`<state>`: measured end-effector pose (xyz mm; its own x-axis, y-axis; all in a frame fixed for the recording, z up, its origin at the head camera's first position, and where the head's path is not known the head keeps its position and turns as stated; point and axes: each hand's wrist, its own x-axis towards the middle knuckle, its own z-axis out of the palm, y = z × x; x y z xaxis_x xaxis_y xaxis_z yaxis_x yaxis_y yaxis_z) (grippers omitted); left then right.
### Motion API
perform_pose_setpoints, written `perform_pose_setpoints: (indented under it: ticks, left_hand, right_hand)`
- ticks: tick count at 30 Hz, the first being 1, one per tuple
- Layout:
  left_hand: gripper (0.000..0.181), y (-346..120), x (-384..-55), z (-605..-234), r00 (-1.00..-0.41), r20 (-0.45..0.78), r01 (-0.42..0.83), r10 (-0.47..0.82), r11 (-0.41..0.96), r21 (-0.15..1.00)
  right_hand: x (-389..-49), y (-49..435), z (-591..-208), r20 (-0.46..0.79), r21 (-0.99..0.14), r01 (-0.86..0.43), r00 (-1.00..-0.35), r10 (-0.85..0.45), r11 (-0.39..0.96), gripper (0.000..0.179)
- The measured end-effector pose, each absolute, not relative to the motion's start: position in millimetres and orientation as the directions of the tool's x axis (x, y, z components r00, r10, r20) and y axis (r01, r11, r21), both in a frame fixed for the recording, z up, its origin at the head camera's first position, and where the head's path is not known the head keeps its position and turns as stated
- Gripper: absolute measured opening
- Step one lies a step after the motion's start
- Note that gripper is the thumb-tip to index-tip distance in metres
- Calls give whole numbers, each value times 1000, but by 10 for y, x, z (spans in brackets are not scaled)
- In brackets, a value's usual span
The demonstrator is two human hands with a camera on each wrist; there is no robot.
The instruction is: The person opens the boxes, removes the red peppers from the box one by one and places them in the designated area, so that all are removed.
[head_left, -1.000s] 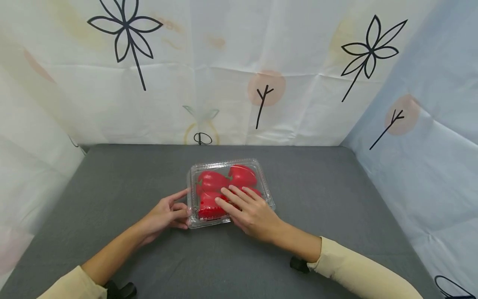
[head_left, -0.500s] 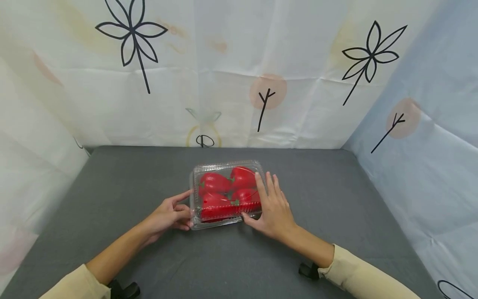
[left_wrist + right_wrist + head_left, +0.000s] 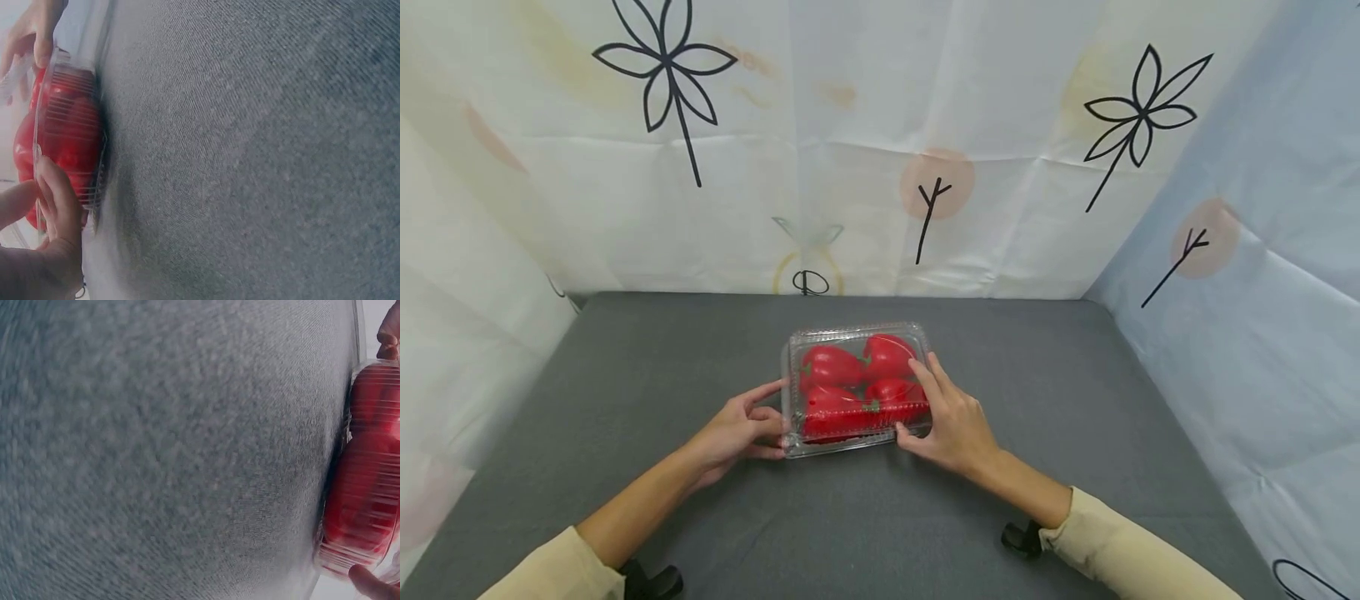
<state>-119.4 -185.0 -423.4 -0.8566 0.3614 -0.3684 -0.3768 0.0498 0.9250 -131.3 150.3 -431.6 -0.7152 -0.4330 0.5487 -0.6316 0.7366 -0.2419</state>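
Note:
Red bell peppers (image 3: 832, 367) lie inside a clear plastic clamshell box (image 3: 850, 450), several of them seen through its lid. My left hand (image 3: 730, 433) holds the box's left side, with the index finger stretched along the edge. In the left wrist view, the thumb and fingers of that left hand (image 3: 53, 206) pinch the clear rim. At the opposite end, my right hand (image 3: 953, 425) grips the box's right side, thumb at the front corner and fingers bent over the top edge. Only a fingertip of the right hand (image 3: 372, 584) shows in the right wrist view.
The box stands on a grey cloth-covered table (image 3: 1037, 375). White printed curtains (image 3: 865, 108) hang behind it and along both sides. Black wrist mounts (image 3: 1022, 540) sit by the cream sleeves (image 3: 1127, 542).
My right hand has moved from over the middle of the box to its right side, its fingers first straight, then bending round the edge. The left hand has stayed on the left side.

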Motion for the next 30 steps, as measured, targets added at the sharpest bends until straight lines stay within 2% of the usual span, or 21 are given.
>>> perform_pose_setpoints:
  ticks: [10, 23, 30]
  left_hand:
    - [74, -1753, -1165, -4223, -879, -367, -387, 304, -8, 922]
    - [74, -1759, -1162, -4231, -889, -336, -356, 311, -8, 935]
    - [74, -1768, -1179, -4217, -893, -326, -339, 309, 14, 941]
  right_hand:
    - [-1282, 1551, -4306, 533, -281, -647, -719, -446, 709, 73]
    - [-1269, 1588, -4231, 489, -312, -648, -737, -467, 695, 68]
    - [-1243, 1629, -4240, 525, -289, -690, -694, -493, 664, 66]
